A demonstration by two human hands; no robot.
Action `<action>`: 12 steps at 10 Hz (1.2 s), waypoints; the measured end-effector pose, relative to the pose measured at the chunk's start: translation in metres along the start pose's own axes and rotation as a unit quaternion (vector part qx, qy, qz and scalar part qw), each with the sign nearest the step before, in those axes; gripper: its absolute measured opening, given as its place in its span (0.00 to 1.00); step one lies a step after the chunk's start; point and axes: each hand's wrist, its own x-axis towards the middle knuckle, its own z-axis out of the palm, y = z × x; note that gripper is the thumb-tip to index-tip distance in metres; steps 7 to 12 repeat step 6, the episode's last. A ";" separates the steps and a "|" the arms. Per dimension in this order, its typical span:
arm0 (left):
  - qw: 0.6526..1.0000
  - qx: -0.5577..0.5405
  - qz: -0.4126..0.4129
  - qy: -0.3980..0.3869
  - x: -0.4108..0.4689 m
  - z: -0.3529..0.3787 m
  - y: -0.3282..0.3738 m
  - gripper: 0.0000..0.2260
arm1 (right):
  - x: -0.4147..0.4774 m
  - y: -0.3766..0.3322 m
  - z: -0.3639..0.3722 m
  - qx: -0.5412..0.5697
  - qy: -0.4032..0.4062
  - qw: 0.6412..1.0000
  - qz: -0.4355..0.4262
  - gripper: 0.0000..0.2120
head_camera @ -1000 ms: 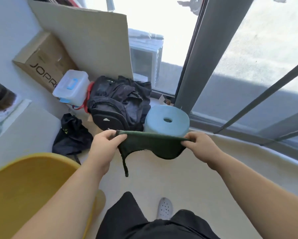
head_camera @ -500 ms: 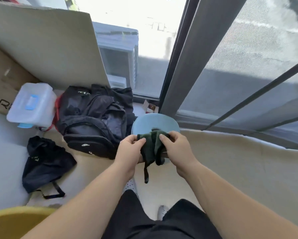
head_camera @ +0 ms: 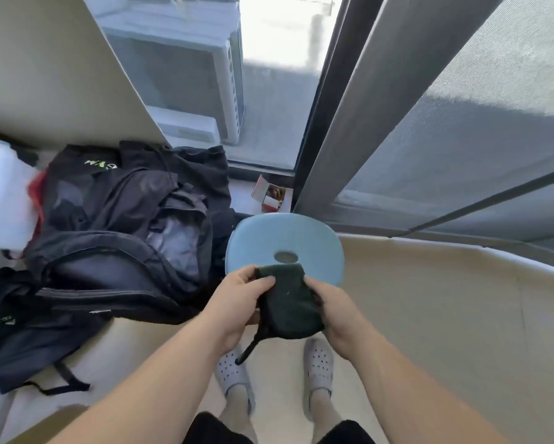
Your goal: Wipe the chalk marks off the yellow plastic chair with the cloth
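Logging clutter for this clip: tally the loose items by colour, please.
Black: 2, backpack, small bag
Dark green: 1, cloth
Light blue: 1, stool
White: 1, plastic box
Total: 5

Green lettering marks the black backpack (head_camera: 115,225) and the dark bag (head_camera: 22,341) beside it, but it is too blurred to read.
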 end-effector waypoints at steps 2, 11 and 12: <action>0.997 -0.001 -0.043 0.058 0.138 0.008 -0.045 0.08 | 0.136 0.013 -0.023 -0.111 0.082 0.990 -0.042 0.08; 0.959 0.214 -0.021 0.185 0.161 0.001 -0.039 0.21 | 0.157 -0.008 -0.045 -0.275 0.086 0.957 -0.028 0.28; 0.959 0.214 -0.021 0.185 0.161 0.001 -0.039 0.21 | 0.157 -0.008 -0.045 -0.275 0.086 0.957 -0.028 0.28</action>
